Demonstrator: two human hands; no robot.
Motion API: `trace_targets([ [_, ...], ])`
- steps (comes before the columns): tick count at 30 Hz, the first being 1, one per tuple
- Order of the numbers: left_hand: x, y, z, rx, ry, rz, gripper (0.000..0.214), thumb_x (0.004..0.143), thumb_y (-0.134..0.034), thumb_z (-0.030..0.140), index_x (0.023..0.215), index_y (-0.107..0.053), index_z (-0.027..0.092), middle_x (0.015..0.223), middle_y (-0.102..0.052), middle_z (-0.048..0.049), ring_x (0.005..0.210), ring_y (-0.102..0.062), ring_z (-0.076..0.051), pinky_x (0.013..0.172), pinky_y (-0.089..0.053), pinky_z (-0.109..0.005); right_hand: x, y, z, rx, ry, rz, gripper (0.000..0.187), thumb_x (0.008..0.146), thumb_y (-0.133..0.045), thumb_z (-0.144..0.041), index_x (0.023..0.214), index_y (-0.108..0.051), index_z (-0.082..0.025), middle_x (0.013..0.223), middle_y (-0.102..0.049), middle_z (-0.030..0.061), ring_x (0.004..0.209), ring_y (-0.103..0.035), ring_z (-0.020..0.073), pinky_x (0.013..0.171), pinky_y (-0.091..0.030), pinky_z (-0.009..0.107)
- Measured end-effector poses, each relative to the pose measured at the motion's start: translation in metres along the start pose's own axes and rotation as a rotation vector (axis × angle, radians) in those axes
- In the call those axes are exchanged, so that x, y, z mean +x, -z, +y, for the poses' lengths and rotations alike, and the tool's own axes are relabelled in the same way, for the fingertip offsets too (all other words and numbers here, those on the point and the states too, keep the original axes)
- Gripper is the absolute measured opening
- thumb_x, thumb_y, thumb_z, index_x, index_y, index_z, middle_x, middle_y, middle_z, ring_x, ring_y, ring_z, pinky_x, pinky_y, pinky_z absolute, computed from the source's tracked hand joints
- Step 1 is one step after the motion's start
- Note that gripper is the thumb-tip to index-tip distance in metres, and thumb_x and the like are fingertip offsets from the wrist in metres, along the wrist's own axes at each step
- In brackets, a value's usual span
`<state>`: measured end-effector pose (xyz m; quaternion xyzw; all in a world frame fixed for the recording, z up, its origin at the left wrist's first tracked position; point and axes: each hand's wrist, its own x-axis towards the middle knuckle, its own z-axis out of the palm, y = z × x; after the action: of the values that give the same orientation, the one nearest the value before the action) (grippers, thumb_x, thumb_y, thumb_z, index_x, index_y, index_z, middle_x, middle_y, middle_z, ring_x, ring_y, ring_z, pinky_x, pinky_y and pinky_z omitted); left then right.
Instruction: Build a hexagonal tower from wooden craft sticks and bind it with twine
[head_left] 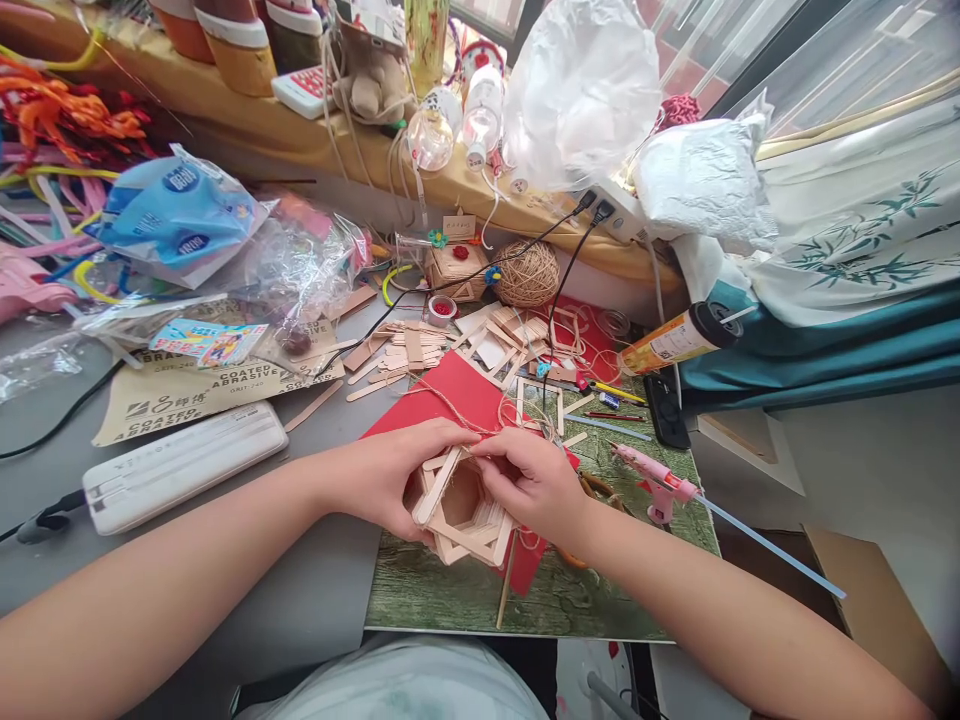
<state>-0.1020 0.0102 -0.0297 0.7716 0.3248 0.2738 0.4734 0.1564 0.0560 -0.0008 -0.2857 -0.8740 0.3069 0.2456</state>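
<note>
Near the green board's (pixel 427 605) front edge, your left hand (pixel 390 470) hugs the stick box (pixel 466 545), your right hand (pixel 536 482) pinches its rim (maybe string (pixel 448 402) too); squeezing hard could crack it.

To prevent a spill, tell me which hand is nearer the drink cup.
Right: the right hand is left of the drink cup, on the near side; the left hand is farther left.
</note>
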Motion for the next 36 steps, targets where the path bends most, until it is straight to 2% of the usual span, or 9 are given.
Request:
trace_targets([
  [4, 0.001, 0.001, 0.0, -0.002, 0.01, 0.003, 0.103, 0.065, -0.096, 0.036, 0.153, -0.045, 0.029, 0.147, -0.059, -0.0111, 0.133, -0.062, -0.032, 0.109, -0.055, -0.039, 0.0, 0.002, -0.003, -0.003, -0.039, 0.015, 0.019, 0.098, -0.061, -0.018, 0.108, -0.076, -0.026, 0.101, -0.071, 0.0075, 0.091, -0.07, 0.0192, 0.081, -0.058, 0.035],
  [8, 0.0, 0.0, -0.003, 0.018, 0.015, -0.001, 0.098, 0.064, -0.095, 0.033, 0.15, -0.048, 0.029, 0.144, -0.061, -0.0105, 0.129, -0.064, -0.032, 0.105, -0.057, -0.038, -0.001, 0.002, -0.003, 0.011, -0.064, -0.013, 0.019, 0.099, -0.062, -0.018, 0.108, -0.076, -0.027, 0.107, -0.071, 0.0074, 0.095, -0.07, 0.0197, 0.085, -0.059, 0.035],
  [13, 0.0, 0.0, -0.004, 0.027, 0.021, 0.0, 0.094, 0.064, -0.095, 0.031, 0.146, -0.048, 0.029, 0.139, -0.063, -0.0094, 0.124, -0.066, -0.03, 0.1, -0.058, -0.036, 0.0, 0.004, -0.003, 0.02, -0.076, -0.004, 0.012, 0.098, -0.065, -0.019, 0.105, -0.073, -0.025, 0.102, -0.072, 0.007, 0.095, -0.07, 0.0209, 0.085, -0.057, 0.036],
  [20, -0.002, 0.0, -0.002, -0.029, 0.108, -0.031, 0.094, 0.066, -0.094, 0.033, 0.147, -0.047, 0.03, 0.141, -0.061, -0.0088, 0.12, -0.068, -0.028, 0.087, -0.062, -0.031, -0.009, 0.025, -0.005, -0.02, -0.067, -0.05, 0.012, 0.102, -0.061, -0.022, 0.104, -0.072, -0.024, 0.089, -0.073, 0.0049, 0.085, -0.067, 0.0206, 0.08, -0.053, 0.036],
  [23, -0.003, 0.0, -0.003, 0.011, 0.106, -0.028, 0.104, 0.066, -0.094, 0.034, 0.155, -0.04, 0.031, 0.149, -0.057, -0.0111, 0.128, -0.066, -0.031, 0.093, -0.062, -0.033, -0.012, 0.031, -0.009, -0.004, -0.104, -0.032, 0.013, 0.102, -0.061, -0.023, 0.103, -0.074, -0.025, 0.086, -0.074, 0.0042, 0.083, -0.067, 0.0201, 0.079, -0.052, 0.036],
  [26, -0.002, 0.0, -0.003, 0.047, 0.091, -0.039, 0.109, 0.065, -0.095, 0.036, 0.158, -0.037, 0.031, 0.152, -0.054, -0.0117, 0.132, -0.063, -0.033, 0.096, -0.061, -0.035, -0.013, 0.033, -0.015, 0.061, -0.227, -0.048, 0.013, 0.1, -0.064, -0.026, 0.098, -0.076, -0.024, 0.085, -0.074, 0.0038, 0.077, -0.065, 0.0185, 0.073, -0.052, 0.034],
  [31, 0.0, 0.0, 0.0, 0.065, 0.096, -0.052, 0.099, 0.063, -0.094, 0.032, 0.148, -0.043, 0.029, 0.142, -0.06, -0.0102, 0.124, -0.066, -0.031, 0.099, -0.059, -0.037, -0.014, 0.027, -0.019, 0.375, -0.578, -0.051, 0.016, 0.096, -0.069, -0.036, 0.095, -0.078, -0.022, 0.085, -0.074, 0.0038, 0.072, -0.065, 0.0175, 0.064, -0.052, 0.03],
  [34, 0.0, -0.001, -0.001, 0.056, 0.076, -0.054, 0.094, 0.065, -0.093, 0.031, 0.145, -0.044, 0.029, 0.138, -0.061, -0.01, 0.122, -0.067, -0.031, 0.103, -0.058, -0.039, -0.017, 0.02, -0.017, 0.553, -0.635, -0.021, 0.02, 0.094, -0.072, -0.04, 0.096, -0.076, -0.021, 0.089, -0.076, 0.004, 0.077, -0.068, 0.018, 0.069, -0.056, 0.03],
  [36, 0.0, -0.001, -0.002, 0.056, 0.063, -0.053, 0.093, 0.066, -0.093, 0.033, 0.144, -0.044, 0.029, 0.137, -0.061, -0.01, 0.121, -0.067, -0.03, 0.102, -0.058, -0.039, -0.018, 0.017, -0.016, 0.572, -0.625, 0.001, 0.02, 0.094, -0.073, -0.04, 0.098, -0.076, -0.021, 0.092, -0.076, 0.0045, 0.081, -0.07, 0.0184, 0.073, -0.057, 0.031],
])
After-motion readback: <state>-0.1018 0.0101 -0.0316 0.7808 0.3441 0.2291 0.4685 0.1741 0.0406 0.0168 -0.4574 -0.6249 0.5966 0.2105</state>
